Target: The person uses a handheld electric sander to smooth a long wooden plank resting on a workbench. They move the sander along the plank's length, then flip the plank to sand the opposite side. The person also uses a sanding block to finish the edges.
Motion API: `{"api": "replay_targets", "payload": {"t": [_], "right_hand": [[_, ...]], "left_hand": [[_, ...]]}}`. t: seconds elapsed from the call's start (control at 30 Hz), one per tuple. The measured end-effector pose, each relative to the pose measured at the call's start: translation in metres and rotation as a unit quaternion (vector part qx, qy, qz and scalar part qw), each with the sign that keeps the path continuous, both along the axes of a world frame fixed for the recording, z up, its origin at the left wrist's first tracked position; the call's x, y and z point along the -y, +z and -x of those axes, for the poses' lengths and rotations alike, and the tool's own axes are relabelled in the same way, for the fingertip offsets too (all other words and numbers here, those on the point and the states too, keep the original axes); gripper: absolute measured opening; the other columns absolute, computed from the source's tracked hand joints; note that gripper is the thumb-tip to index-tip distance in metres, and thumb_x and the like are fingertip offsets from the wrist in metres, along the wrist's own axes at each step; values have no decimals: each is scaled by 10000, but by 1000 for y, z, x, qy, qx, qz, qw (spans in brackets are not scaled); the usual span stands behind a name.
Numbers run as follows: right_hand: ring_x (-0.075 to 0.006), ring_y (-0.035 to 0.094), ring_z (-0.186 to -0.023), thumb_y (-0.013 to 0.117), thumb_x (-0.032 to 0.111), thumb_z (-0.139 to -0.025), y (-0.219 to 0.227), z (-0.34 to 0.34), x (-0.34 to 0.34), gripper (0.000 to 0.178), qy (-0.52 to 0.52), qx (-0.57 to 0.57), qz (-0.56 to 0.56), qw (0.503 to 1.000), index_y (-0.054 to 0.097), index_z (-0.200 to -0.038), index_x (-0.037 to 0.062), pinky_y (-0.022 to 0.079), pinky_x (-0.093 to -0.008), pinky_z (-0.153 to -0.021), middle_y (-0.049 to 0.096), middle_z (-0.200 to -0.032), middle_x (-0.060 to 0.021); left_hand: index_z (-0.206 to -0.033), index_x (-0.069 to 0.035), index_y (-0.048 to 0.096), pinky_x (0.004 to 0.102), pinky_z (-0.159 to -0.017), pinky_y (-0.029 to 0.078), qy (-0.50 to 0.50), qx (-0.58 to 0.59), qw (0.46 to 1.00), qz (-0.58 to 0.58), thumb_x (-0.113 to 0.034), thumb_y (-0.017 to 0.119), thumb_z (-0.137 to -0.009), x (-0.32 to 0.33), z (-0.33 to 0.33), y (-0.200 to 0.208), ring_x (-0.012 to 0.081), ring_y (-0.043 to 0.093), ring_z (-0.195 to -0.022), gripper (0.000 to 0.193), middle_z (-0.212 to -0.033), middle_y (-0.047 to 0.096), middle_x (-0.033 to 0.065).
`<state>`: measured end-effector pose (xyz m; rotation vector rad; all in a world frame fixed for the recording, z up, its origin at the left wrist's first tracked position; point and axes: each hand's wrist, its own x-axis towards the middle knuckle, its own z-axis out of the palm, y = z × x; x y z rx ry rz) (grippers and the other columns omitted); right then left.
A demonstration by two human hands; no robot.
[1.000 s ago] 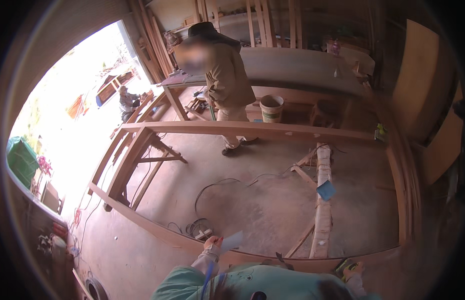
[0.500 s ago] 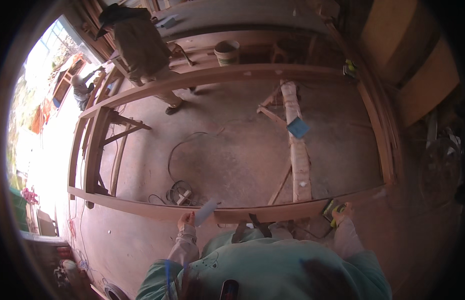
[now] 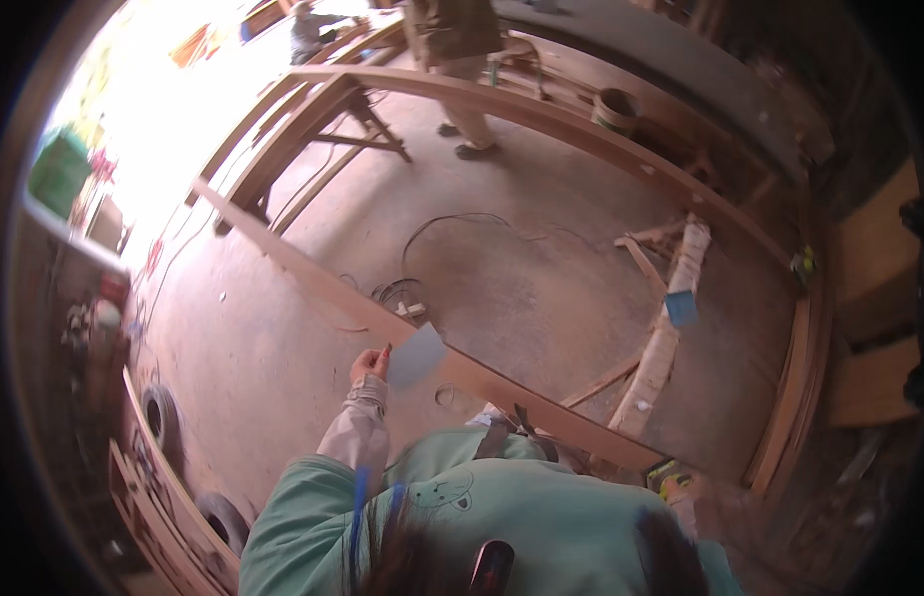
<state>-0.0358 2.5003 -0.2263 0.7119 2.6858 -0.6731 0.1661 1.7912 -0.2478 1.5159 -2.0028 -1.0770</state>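
A thin, pale blue-grey sheet (image 3: 416, 358) is pinched by one edge in my left hand (image 3: 370, 365), above the near rail (image 3: 482, 377) of a long wooden frame. What is on the sheet's other side does not show. Lower right, my right hand (image 3: 684, 491) is closed on a yellow-green and black power sander (image 3: 667, 475) at the right end of that rail. My right fingers are partly blurred.
A padded trestle beam (image 3: 655, 368) carries a blue square piece (image 3: 682, 308). A second yellow-green tool (image 3: 802, 264) sits at the frame's far right corner. Beyond the far rail stand a person (image 3: 462, 70) and a bucket (image 3: 615, 109). Cords (image 3: 397, 293) lie on the floor.
My view has turned, so the frame now slants down to the right. My left hand has risen with the sheet, which faces me more broadly. The right hand stays on the sander.
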Motion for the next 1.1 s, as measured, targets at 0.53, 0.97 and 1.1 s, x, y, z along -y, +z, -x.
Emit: {"api": "replay_targets", "payload": {"t": [0.53,0.97,1.1], "right_hand": [[-332,637,-955,770,233,-663,7,0,8,593,-14,-20,-50,998,528,-1148,-7,487,-477,-905,625,-1081,-214],[-309,644,-981,874,219,-583,-56,10,-37,845,11,-70,12,997,437,-1252,-53,540,-433,-857,597,-1168,-234],[-298,649,-979,874,194,-559,-70,6,-36,822,-7,-123,-27,992,470,-1231,-54,542,-420,-846,605,-1152,-215]], "left_hand": [[-790,-45,704,411,-670,522,107,153,981,-48,-417,778,-796,-204,-255,-53,273,668,-681,380,-716,688,147],[-806,-63,725,430,-751,529,160,127,976,-70,-380,758,-795,-202,-319,-55,330,680,-772,319,-813,708,166],[-813,-67,718,418,-725,526,146,130,979,-57,-392,754,-809,-192,-316,-54,299,674,-743,328,-790,704,146]]}}
